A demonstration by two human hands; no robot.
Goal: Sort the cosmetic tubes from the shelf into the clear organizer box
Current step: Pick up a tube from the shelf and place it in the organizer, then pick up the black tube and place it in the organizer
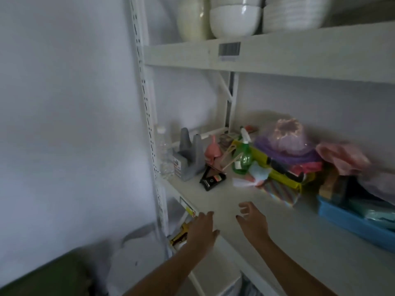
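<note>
A black cosmetic tube (212,179) lies flat on the white middle shelf (267,227), a little in front of a grey holder. My left hand (203,229) hovers over the shelf's front edge, fingers spread and holding nothing. My right hand (253,221) is above the bare shelf surface, fingers curled apart and holding nothing. Both hands are well short of the black tube. No clear organizer box shows in this view.
A grey holder (189,155), clear water bottle (164,152), pink item (212,152) and green spray bottle (242,154) stand at the back. Coloured bags and cloths (286,159) pile to the right, beside a blue tray (350,221). White bowls (235,20) sit on the upper shelf.
</note>
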